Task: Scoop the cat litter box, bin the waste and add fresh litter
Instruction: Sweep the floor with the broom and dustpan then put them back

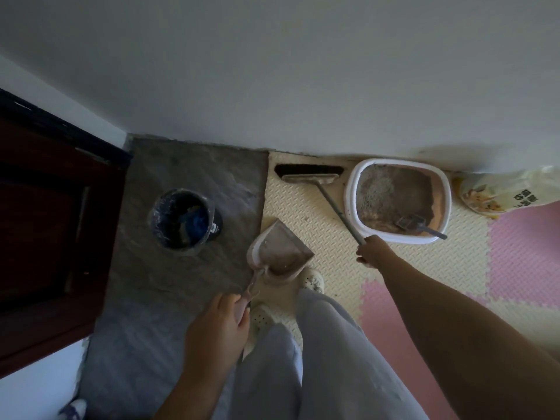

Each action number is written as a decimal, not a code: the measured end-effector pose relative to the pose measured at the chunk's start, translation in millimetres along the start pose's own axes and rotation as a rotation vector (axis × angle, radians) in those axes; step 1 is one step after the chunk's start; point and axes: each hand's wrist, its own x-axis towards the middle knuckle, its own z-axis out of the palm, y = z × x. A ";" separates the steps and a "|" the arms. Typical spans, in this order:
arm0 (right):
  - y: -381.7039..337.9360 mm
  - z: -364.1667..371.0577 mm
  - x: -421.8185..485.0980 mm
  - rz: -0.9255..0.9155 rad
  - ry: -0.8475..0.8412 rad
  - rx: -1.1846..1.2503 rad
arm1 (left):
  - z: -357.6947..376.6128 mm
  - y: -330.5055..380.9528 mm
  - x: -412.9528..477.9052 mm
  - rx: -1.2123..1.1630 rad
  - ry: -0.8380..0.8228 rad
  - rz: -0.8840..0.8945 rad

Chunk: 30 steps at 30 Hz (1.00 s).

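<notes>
A white-rimmed litter box (351, 189) stands on the foam mat against the wall, with grey and brown litter inside. A grey scoop (415, 224) lies in its near corner, handle over the rim. My left hand (219, 328) grips the handle of a pale dustpan (280, 245) that holds some brownish litter, above the mat's left edge. My right hand (371, 251) grips the thin handle of a broom (310, 178), whose head rests on the mat by the wall, left of the box. A lined bin (181, 222) stands on the grey floor to the left.
A litter bag (491, 194) lies against the wall right of the box. A dark wooden door (51, 222) fills the left side. Cream and pink foam mats (515, 262) cover the floor on the right. My legs and white slippers (312, 280) are below the dustpan.
</notes>
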 end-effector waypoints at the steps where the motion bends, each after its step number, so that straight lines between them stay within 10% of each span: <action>1: 6.8 -1.5 1.5 -0.023 0.054 -0.119 | 1.0 1.0 -0.2 0.001 0.021 0.003; 13: 48.0 30.3 -8.2 -0.199 0.287 -0.472 | 10.8 -7.4 -5.3 0.043 0.009 0.025; 19: 77.9 43.9 -4.2 -0.187 0.285 -0.278 | 13.1 -5.8 -9.7 -0.005 0.030 -0.006; 25: 105.4 50.2 0.8 -0.129 0.220 0.461 | 12.1 -3.7 -13.0 -0.079 0.183 0.099; 30: 116.8 72.6 -11.2 -0.220 0.335 0.245 | 17.1 -8.0 -26.2 -0.063 0.191 0.183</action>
